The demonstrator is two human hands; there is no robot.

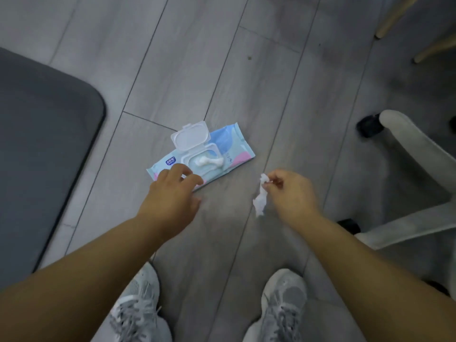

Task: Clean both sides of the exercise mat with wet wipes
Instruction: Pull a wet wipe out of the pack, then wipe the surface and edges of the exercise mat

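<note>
A dark grey exercise mat [42,149] lies flat on the floor at the left, its rounded corner toward the middle. A blue and pink pack of wet wipes [229,146] lies on the floor in the centre with its white lid flipped open and a wipe poking out of the opening. My left hand [172,193] hovers over the pack's near left corner, fingers loosely curled and holding nothing. My right hand [291,191] pinches a crumpled white wet wipe [261,198] that hangs down just right of the pack.
The floor is grey wood-look planks. The white base of an office chair [409,154] with black casters stands at the right. Two light wooden furniture legs [392,18] show at the top right. My grey sneakers [283,304] are at the bottom.
</note>
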